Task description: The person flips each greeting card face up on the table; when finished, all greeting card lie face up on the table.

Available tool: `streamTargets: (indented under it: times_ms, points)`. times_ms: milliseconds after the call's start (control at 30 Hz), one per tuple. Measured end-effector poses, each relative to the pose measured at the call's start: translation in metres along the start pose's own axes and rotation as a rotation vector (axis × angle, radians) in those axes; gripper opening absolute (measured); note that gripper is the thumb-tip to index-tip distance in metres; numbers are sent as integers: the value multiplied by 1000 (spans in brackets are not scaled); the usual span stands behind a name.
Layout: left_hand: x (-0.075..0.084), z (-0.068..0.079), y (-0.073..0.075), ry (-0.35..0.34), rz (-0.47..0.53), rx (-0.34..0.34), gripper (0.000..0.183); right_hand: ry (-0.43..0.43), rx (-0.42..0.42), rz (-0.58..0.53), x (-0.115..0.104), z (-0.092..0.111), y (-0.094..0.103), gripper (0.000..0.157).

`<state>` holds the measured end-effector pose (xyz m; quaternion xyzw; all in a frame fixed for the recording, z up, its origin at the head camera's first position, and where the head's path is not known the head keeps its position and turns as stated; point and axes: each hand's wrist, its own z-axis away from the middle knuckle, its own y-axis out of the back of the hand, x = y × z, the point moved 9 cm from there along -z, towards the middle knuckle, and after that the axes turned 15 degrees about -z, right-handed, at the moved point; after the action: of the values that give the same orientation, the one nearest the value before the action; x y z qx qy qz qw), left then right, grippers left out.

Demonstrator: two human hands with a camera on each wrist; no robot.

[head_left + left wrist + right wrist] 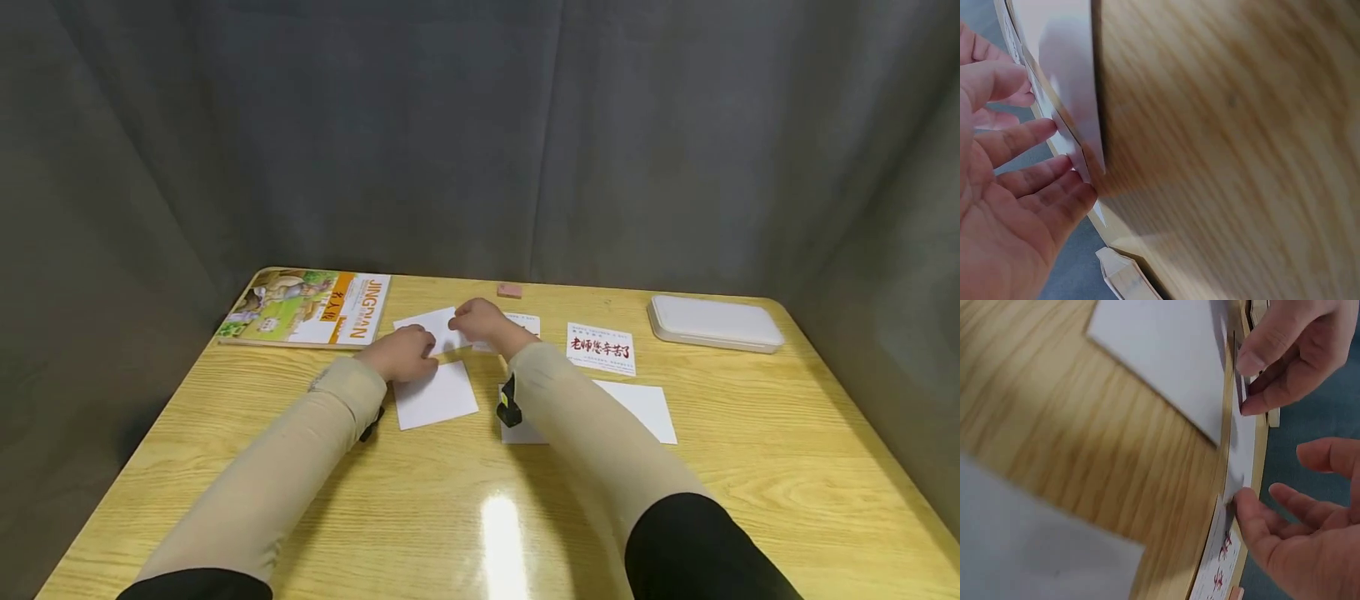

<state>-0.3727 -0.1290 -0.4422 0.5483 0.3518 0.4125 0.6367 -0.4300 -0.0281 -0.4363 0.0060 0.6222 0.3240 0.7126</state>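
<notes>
A blank white card [440, 323] lies towards the back of the table. My left hand [405, 353] is at its near left side, fingers loosely extended; in the left wrist view the fingertips [1063, 165] touch the card's edge. At the right end of the card is my right hand [483, 320]; in the right wrist view its fingertips meet the corner while the thumb stays apart. A second blank white card [441, 404] lies just nearer. Beside my right hand a card with red writing [531, 323] is partly hidden.
Another red-lettered card [600, 348] lies to the right, with white cards [641, 408] in front, partly covered by my right forearm. An illustrated book [300, 308] sits at the back left, a pink eraser-like block [509, 290] at the back, a white case [715, 322] at the right.
</notes>
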Motion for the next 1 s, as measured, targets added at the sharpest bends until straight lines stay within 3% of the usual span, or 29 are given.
streamTargets:
  times_ms: [100,200,367,467,633,833,1000]
  points:
    - [1,0,1,5,4,9,44,0,7,59,-1,-7,0,36]
    - [1,0,1,20,10,9,45,6,36,36,5,-23,5,38]
    - [-2,0,1,47,55,14,51,-50,132,-190,13,-25,13,44]
    - [-5,0,2,47,100,45,53,-71,178,-272,7,-9,14,39]
    - [-15,-1,8,69,241,143,50,-63,156,-420,12,-1,17,25]
    - [-42,6,17,237,480,257,49,-68,118,-559,17,3,22,6]
    - [-59,12,12,390,705,245,54,-57,127,-629,16,7,27,5]
